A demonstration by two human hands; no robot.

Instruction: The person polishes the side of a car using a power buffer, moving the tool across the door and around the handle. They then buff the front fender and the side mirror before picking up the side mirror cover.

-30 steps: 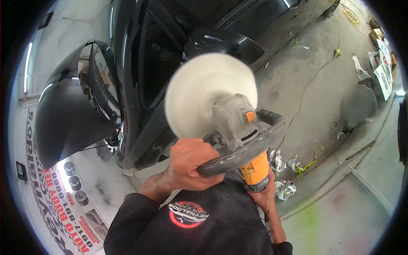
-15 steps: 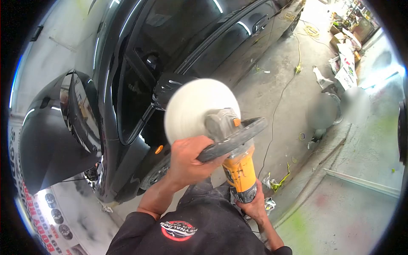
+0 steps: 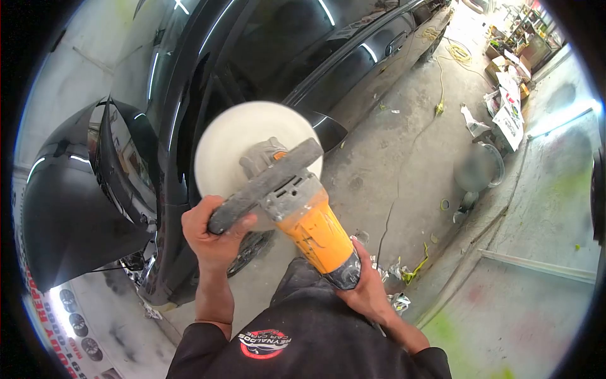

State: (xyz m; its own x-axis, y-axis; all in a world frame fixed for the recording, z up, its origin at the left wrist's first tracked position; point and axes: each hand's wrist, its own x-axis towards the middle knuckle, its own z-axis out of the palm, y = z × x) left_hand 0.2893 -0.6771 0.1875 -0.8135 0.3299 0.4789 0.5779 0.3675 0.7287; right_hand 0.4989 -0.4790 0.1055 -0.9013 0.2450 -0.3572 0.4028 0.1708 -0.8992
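Observation:
I hold a yellow and grey power polisher (image 3: 315, 234) in front of my chest. My left hand (image 3: 211, 237) grips its grey bar handle (image 3: 265, 184). My right hand (image 3: 366, 290) wraps the rear end of the yellow body. The round white polishing pad (image 3: 240, 142) looks blurred and sits close to the side of a glossy black car (image 3: 208, 76), near the door and window. Whether the pad touches the paint I cannot tell.
A yellow cord (image 3: 442, 69) and a thin dark cable (image 3: 404, 170) run over the concrete floor right of the car. Crumpled rags (image 3: 394, 275) lie near my feet. Boxes and papers (image 3: 508, 95) pile up at the far right, next to a blurred round object (image 3: 480, 167).
The polisher swung left and turned, so its bar handle now slants across the pad. The pad moved toward the car's front door. My view shifted along the car.

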